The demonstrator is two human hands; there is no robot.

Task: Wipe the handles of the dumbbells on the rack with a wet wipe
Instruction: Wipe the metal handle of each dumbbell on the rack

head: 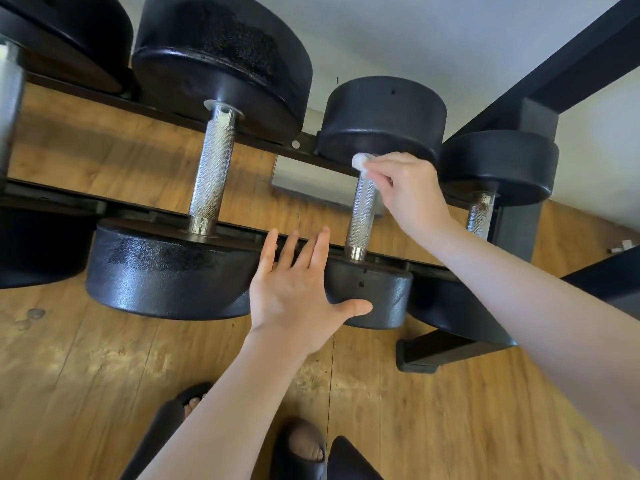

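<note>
Right hand [408, 188] pinches wipe [360, 161] on handle [362, 216].

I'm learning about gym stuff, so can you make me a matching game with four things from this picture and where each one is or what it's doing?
Things:
1. wet wipe
2. left hand
3. right hand
4. sandals

States:
A. flat and open against the near black end of a dumbbell
B. on the feet, on the wooden floor
C. bunched white at the top of a silver handle
D. pinching the wipe against the handle

Pairs: 1-C, 2-A, 3-D, 4-B
</note>
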